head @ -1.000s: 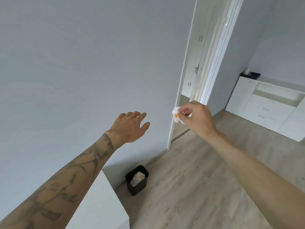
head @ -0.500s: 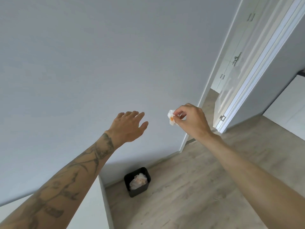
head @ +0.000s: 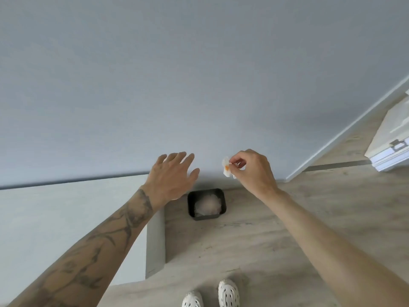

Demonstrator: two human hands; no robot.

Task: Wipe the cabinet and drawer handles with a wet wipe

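Two bare hands hover in front of the pale wall (head: 199,85), above the strip of floor (head: 254,244) at its foot. The right hand (head: 254,171) pinches a small crumpled wet wipe (head: 226,169) between thumb and forefinger, the other fingers curled in; the wipe hangs in the air close to the wall and carries an orange smear. The left hand (head: 172,176) holds nothing, its fingers spread and relaxed, over the far right corner of the white cabinet (head: 66,229).

On the floor below, a black bin (head: 190,203) stands against the wall's foot, just beside the cabinet's corner, with crumpled pale wipes already inside. No cabinet or drawer handle is in view, so this looks like the soiled wipe being thrown away rather than a wiping stroke.

The risk lies in the drop. The wipe appears to sit to the right of the bin's opening and nearer the wall than its middle, so letting go now could land it on the floor beside the rim. A damp wipe may also cling to the fingertips and fall late or sideways. Held this near the wall, the orange patch could brush off onto the paint. The white shoes (head: 229,291) stand well back from the bin, so leaning forward is needed.
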